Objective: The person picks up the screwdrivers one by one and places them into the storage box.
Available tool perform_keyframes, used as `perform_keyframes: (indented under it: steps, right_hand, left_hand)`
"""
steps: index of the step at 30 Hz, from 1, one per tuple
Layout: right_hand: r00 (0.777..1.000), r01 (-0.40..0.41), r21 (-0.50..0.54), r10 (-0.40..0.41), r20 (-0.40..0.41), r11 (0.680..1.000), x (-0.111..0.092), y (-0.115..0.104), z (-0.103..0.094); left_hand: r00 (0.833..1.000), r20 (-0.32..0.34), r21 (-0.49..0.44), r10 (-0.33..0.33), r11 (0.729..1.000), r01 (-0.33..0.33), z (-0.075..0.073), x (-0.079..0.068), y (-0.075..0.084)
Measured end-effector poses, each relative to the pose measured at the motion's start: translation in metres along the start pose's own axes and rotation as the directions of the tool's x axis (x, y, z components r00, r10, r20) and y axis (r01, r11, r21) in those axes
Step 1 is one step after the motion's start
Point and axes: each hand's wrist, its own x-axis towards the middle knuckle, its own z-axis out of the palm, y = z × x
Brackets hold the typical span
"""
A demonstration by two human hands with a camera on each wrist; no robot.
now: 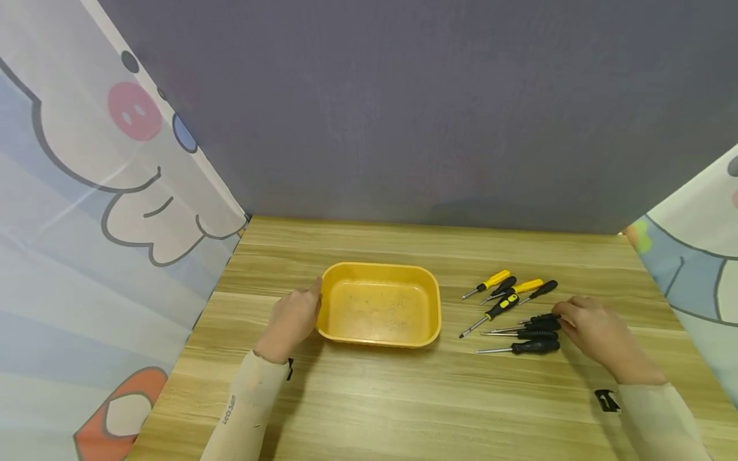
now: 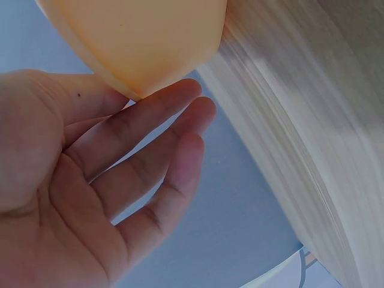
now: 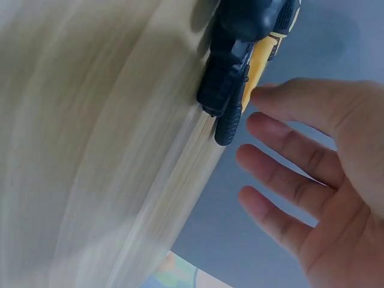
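A yellow plastic tub [image 1: 377,342] stands on the table, with bare floor visible inside it. My left hand [image 1: 293,317] is at its left end. In the left wrist view, thumb and index finger pinch the tub's edge [image 2: 138,48]; the other fingers extend loosely. My right hand [image 1: 596,330] hovers by the handle ends of several black-handled screwdrivers [image 1: 536,346]. In the right wrist view its fingers are gently bent with nothing between them, close to a slim black handle [image 3: 228,127]. Whether a fingertip touches a handle is hard to tell.
Behind the black screwdrivers lie others, including a yellow-handled one [image 1: 496,279] and a black-and-yellow one [image 1: 501,303]. The wooden table [image 1: 392,410] meets a grey wall [image 1: 392,115] at the back. Cartoon-print curtains [image 1: 63,256] hang at both sides.
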Motion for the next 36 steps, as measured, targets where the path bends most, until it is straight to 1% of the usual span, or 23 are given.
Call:
perform_keyframes:
  steps: [6,12,30,36]
  right_hand:
    - [0.998,-0.026,0.008,0.026,0.062,1.000,0.000,-0.004,-0.002]
    - [0.995,-0.029,0.013,0.028,0.098,0.999,-0.002,-0.006,0.001]
    - [0.997,-0.003,0.025,0.001,0.075,1.000,-0.006,-0.001,0.008]
    - [0.997,0.003,0.020,-0.005,0.079,1.000,-0.008,0.000,0.011]
  left_hand:
    - [1.000,-0.003,-0.020,0.001,1.000,-0.001,-0.001,0.000,-0.001]
    - [1.000,0.004,-0.032,-0.010,0.999,0.010,-0.001,0.000,-0.001]
    - [0.999,0.047,-0.054,-0.028,0.998,0.031,-0.002,0.002,-0.001]
    - [0.999,0.039,-0.058,-0.021,0.998,0.024,-0.002,0.001,0.000]
